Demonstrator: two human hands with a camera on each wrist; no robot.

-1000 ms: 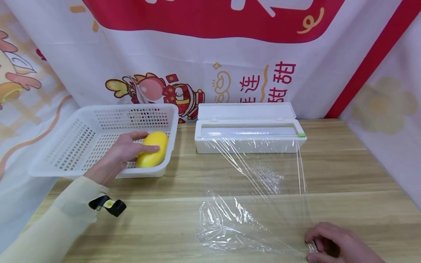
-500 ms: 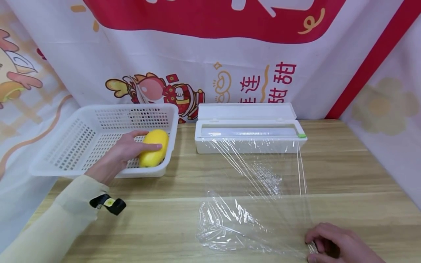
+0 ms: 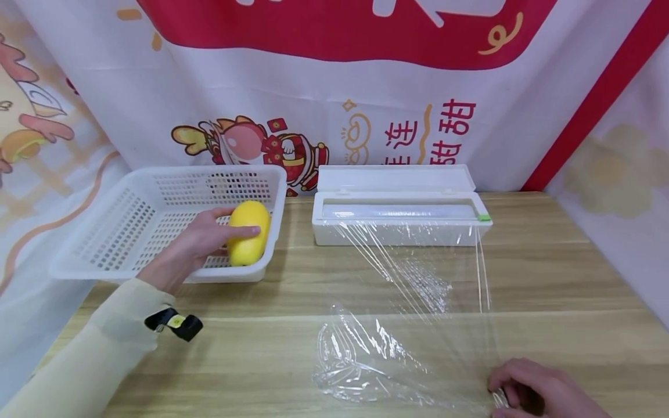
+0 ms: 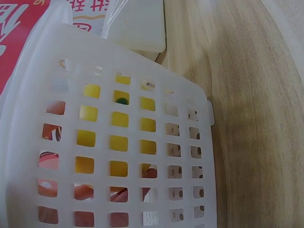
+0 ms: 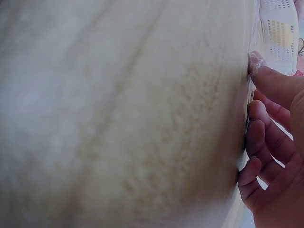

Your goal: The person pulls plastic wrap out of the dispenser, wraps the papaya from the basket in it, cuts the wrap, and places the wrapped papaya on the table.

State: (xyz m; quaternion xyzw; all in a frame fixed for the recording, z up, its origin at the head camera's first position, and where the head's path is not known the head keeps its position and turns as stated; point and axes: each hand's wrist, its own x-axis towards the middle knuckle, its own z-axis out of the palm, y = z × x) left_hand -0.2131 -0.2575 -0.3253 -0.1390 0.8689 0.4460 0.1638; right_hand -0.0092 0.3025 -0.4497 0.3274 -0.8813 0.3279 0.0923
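My left hand (image 3: 195, 239) grips a smooth yellow oval fruit (image 3: 244, 249), thumb on top, inside the right end of a white plastic basket (image 3: 104, 275). Through the basket's holes in the left wrist view, the fruit (image 4: 118, 142) shows a dark green spot. At the lower right, my right hand (image 3: 540, 386) pinches the near corner of a clear sheet of cling film (image 3: 387, 342). The film stretches over the tabletop from a roll in a white dispenser box (image 3: 366, 234), its lid raised. In the right wrist view, film wrinkles at the thumb (image 5: 275, 85).
A green tab (image 3: 484, 217) sits at the right end of the dispenser's front edge. The wooden table (image 3: 554, 273) backs onto a printed cloth (image 3: 313, 81), and more cloth hangs at both sides. A black strap (image 3: 175, 322) is around my left sleeve.
In my left hand, the yellow fruit has risen slightly and turned more upright within the basket. My right hand still holds the film in the same place.
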